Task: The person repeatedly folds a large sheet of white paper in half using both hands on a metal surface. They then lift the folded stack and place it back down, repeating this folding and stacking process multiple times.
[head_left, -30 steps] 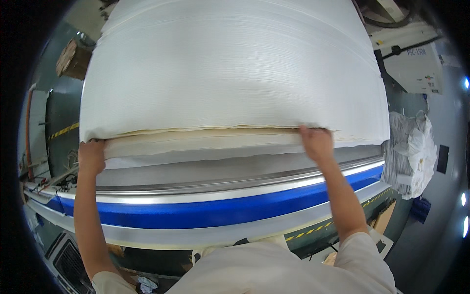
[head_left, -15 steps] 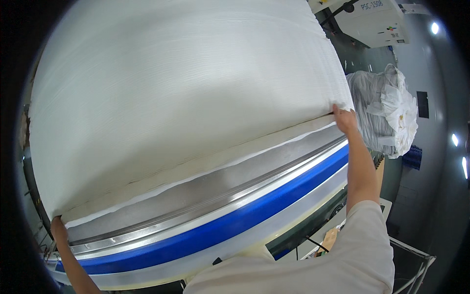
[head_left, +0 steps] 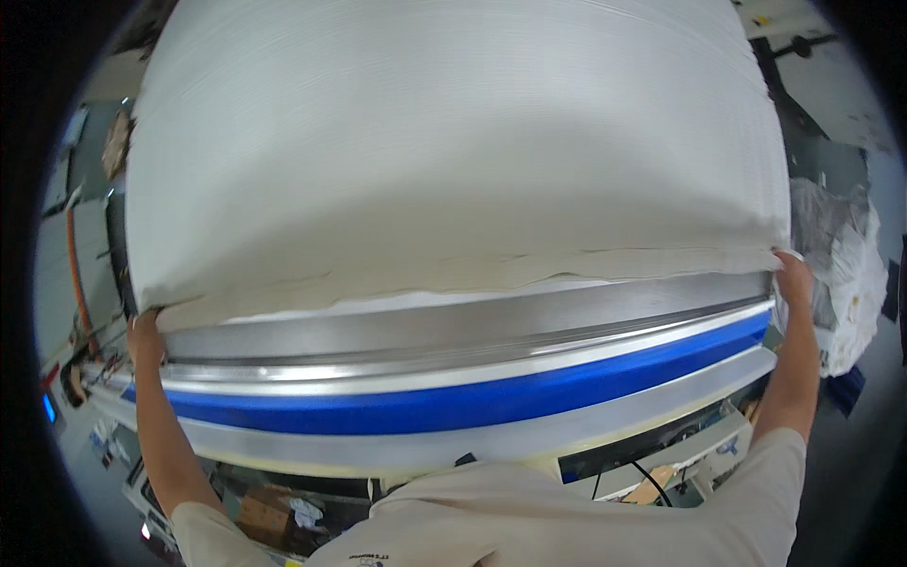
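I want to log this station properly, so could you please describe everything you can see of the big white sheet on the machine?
The white sheet is a wide, smooth stretch of fabric-like material with faint lengthwise lines, filling the upper picture. Its near edge droops slightly uneven, with a cream layer showing under it, just above a silver and blue machine rail. The left hand grips its near left corner and the right hand its near right corner, arms spread wide. Its far end is out of view.
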